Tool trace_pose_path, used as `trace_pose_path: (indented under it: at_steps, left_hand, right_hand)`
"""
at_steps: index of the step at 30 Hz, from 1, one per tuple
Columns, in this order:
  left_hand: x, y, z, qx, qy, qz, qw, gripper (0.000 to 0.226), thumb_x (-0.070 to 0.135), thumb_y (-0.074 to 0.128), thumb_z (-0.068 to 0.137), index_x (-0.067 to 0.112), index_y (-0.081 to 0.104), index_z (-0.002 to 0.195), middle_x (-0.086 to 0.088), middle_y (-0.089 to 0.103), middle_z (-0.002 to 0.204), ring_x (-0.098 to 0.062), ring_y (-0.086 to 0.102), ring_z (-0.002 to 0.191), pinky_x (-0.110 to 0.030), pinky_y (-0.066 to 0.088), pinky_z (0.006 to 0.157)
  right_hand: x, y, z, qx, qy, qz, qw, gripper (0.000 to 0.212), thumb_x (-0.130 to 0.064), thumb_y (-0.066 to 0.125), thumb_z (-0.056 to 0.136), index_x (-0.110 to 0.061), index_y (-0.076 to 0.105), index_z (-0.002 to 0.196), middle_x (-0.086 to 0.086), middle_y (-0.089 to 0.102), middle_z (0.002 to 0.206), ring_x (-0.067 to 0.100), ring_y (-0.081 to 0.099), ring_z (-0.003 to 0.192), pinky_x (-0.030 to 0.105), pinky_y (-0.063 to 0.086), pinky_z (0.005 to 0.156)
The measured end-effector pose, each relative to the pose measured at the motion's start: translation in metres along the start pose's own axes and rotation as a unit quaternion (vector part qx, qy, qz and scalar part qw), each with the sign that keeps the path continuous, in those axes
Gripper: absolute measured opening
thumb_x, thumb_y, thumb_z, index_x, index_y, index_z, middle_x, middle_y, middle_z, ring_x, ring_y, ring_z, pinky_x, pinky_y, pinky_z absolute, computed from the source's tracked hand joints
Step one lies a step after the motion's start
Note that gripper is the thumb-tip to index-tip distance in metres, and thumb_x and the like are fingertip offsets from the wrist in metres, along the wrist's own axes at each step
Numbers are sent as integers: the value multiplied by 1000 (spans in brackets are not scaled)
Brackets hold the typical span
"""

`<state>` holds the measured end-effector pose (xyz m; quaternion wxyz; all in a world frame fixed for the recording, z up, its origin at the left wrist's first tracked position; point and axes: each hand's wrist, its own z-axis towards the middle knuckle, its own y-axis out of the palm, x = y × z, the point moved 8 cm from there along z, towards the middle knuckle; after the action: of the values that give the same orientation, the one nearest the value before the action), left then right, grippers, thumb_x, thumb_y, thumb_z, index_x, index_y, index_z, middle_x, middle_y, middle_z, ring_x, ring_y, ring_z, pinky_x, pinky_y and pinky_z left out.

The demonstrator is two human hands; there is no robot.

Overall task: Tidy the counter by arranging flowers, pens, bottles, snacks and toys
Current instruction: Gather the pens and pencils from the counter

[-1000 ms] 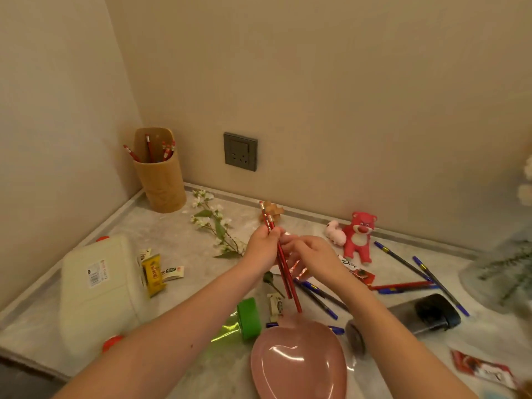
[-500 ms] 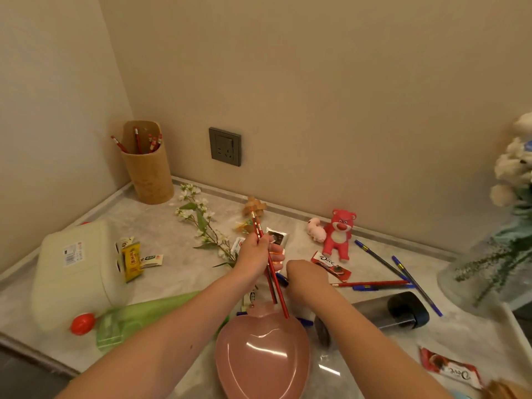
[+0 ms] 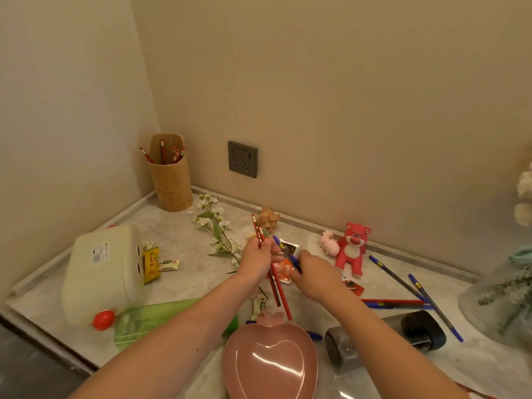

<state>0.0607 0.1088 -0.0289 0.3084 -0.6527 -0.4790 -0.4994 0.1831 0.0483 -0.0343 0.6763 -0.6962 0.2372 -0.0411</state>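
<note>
My left hand [image 3: 257,259] grips two red pencils [image 3: 280,295] upright over the middle of the counter. Just to its right, my right hand [image 3: 315,276] holds a blue pen [image 3: 278,243], its tip pointing up and left beside the pencils. A bamboo holder [image 3: 171,180] with several red pencils stands in the far left corner. A white flower sprig [image 3: 216,228] lies behind my left hand. More blue pens [image 3: 431,300] and a red pencil [image 3: 393,301] lie at the right. A red bear toy [image 3: 352,249], a pink toy [image 3: 329,243] and a wooden puzzle [image 3: 269,220] sit near the wall.
A pink heart dish [image 3: 270,361] sits at the front edge. A white jug [image 3: 102,272] and green bottle [image 3: 149,318] lie at the left, a dark bottle [image 3: 385,335] at the right. Snack packets [image 3: 151,264] lie scattered. A glass vase [image 3: 506,295] stands far right.
My right hand went down to the counter and has come up holding a blue pen beside the pencils. My left hand keeps the red pencils.
</note>
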Motion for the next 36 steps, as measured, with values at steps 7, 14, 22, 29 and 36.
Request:
trace_pose_path:
  at_steps: [7,14,22,29,36]
  left_hand:
    - [34,-15,14,5,44,11,999,24,18,45,100,21,65,88,-11,71,97,-23,67,86,-40,54,80]
    - [65,-54,31,1,71,-9,997,22,20,46,100,19,67,107,-5,72,103,-19,67,96,-38,54,87]
    - [112,-142,62,20,97,19,995,21,21,40,102,30,59,103,0,65,109,-15,61,103,-38,52,92]
    - [161,-215,98,22,178,60,982,24,19,42,101,34,60,96,-1,68,108,-15,65,98,-37,54,84]
    - [241,-260,131,4,296,42,954,25,15,43,101,33,61,100,10,69,102,-1,67,94,-21,55,77]
  right_hand:
    - [-55,-54,13,77,-58,70,993,8,-33,48,91,-26,53,92,-8,54,66,9,52,58,26,31,45]
    - [-107,-59,36,62,-90,127,986,27,-33,53,93,-38,56,119,-4,66,91,14,63,81,34,53,67]
    - [-202,-59,76,52,-118,180,975,35,-34,53,94,-40,55,129,-11,67,85,7,64,76,31,54,67]
    - [-271,-87,114,129,-105,396,903,19,-32,56,95,-27,70,108,-10,72,86,1,66,80,25,53,68]
    - [-332,-133,157,184,-140,495,838,16,-21,61,94,-26,75,100,-5,75,84,8,70,77,21,57,62]
